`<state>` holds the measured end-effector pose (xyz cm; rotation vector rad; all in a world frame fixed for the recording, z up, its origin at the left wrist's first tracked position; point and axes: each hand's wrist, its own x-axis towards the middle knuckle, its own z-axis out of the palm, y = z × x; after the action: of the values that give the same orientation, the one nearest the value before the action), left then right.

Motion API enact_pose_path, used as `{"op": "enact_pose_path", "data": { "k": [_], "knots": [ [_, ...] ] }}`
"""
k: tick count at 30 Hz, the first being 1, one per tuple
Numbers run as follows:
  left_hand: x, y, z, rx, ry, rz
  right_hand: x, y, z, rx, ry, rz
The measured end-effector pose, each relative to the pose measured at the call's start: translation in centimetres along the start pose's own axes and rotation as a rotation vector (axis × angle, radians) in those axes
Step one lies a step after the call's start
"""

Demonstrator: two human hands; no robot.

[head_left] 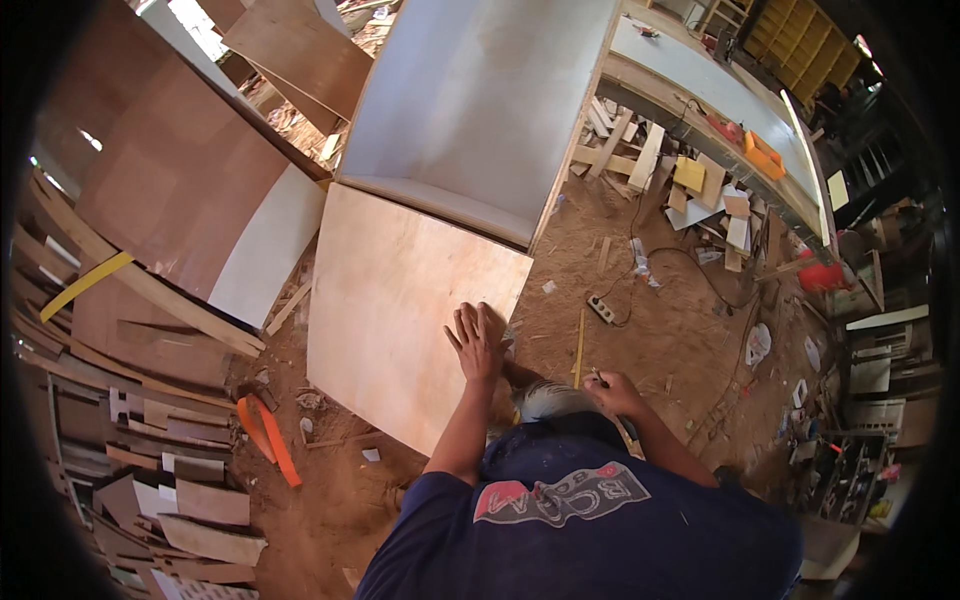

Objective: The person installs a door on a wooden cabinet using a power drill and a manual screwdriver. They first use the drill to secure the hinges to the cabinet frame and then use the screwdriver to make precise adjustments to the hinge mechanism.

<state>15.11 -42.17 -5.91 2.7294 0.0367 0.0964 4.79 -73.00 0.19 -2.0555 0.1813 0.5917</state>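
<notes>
My left hand [478, 342] lies flat on a pale plywood panel [390, 310], fingers spread, close to its right edge. The panel's far edge meets the near end of a long, open box-like cabinet [470, 110] with a grey-white inside. To the right of my body, my right hand [617, 394] is closed around a short dark pen-like stick [598, 377]; its exact kind is too small to tell. Just left of that hand runs a narrow yellow strip [580, 345], like a tape measure blade; whether the hand touches it cannot be seen.
Large brown boards [170, 170] lean at the left above stacked offcuts [200, 500]. An orange strap-like strip [268, 440] lies on the dirt floor. At the right are a power strip [601, 309] with a cord, scrap wood [715, 195] and a long workbench [700, 85].
</notes>
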Motion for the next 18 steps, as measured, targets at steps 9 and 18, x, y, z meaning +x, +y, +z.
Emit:
{"op": "enact_pose_path", "data": {
  "k": [9,18],
  "knots": [
    [5.0,-4.9,1.3,-0.097,-0.099,-0.029,9.0,-6.4,-0.7,0.094,0.073,0.170],
    [25.8,-20.8,-4.2,-0.249,0.239,-0.176,24.1,-12.6,2.2,0.039,0.345,-0.076]
  ]
}}
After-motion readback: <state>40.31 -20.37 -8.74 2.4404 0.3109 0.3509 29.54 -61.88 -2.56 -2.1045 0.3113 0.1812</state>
